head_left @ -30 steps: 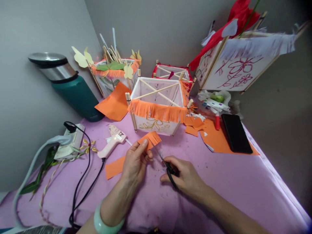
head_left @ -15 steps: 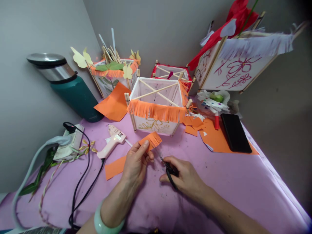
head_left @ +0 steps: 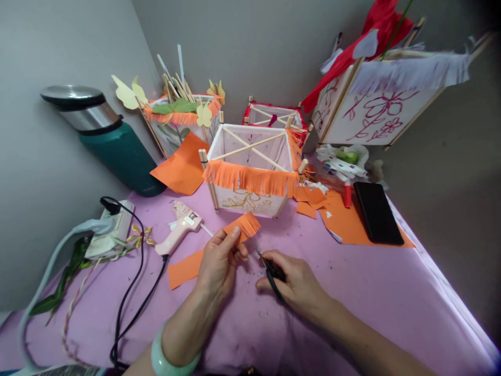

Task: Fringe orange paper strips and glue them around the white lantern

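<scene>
Between thumb and fingers, my left hand [head_left: 221,263] pinches a small orange paper strip [head_left: 246,226] whose right end is cut into a fringe. My right hand [head_left: 299,279] is closed on black-handled scissors [head_left: 275,277], with the blades pointing up and left, just below and apart from the fringed end. Beyond both hands stands a white box lantern [head_left: 250,201] with wooden sticks and orange fringe along its top edges. Another orange strip [head_left: 185,269] lies on the table, partly behind my left hand.
A pink glue gun [head_left: 182,228], its cable, a power strip [head_left: 113,232] and a teal bottle [head_left: 121,156] are on the left. A black phone [head_left: 378,213] rests on orange paper [head_left: 344,224] at right, near a red marker [head_left: 347,194]. More decorated lanterns stand behind.
</scene>
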A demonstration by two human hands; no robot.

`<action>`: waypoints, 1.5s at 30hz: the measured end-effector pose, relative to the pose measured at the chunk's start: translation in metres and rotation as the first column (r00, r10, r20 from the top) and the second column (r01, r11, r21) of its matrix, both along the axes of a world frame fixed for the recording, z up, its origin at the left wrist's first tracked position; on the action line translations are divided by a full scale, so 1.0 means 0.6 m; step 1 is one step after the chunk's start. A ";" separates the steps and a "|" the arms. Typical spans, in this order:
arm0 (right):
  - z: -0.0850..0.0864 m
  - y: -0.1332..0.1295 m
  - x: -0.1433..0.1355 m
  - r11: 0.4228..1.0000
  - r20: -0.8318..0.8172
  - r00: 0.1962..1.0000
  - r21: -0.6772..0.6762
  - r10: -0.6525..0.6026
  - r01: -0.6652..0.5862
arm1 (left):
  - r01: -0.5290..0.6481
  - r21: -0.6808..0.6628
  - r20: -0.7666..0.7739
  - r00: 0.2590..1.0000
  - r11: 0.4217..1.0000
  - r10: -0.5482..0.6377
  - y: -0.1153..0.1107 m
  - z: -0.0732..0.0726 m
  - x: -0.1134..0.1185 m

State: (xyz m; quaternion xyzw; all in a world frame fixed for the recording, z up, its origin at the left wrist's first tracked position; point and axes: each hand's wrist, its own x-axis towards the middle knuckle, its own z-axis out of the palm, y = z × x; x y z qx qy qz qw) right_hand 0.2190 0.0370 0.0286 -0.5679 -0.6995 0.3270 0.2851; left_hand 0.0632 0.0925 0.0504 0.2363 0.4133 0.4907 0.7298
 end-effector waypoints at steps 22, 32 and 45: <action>-0.008 -0.001 -0.002 0.999 0.005 0.999 0.013 -0.037 0.037 | 0.033 -0.013 -0.028 0.999 0.999 -0.033 0.000 0.000 0.002; -0.005 0.000 0.000 0.999 0.030 0.999 0.034 -0.037 0.036 | 0.035 -0.017 -0.034 0.999 0.999 -0.035 -0.001 -0.001 0.004; -0.005 0.001 -0.002 0.999 0.036 0.999 0.042 -0.034 0.033 | 0.060 -0.034 -0.041 0.997 0.998 -0.061 -0.002 0.002 0.004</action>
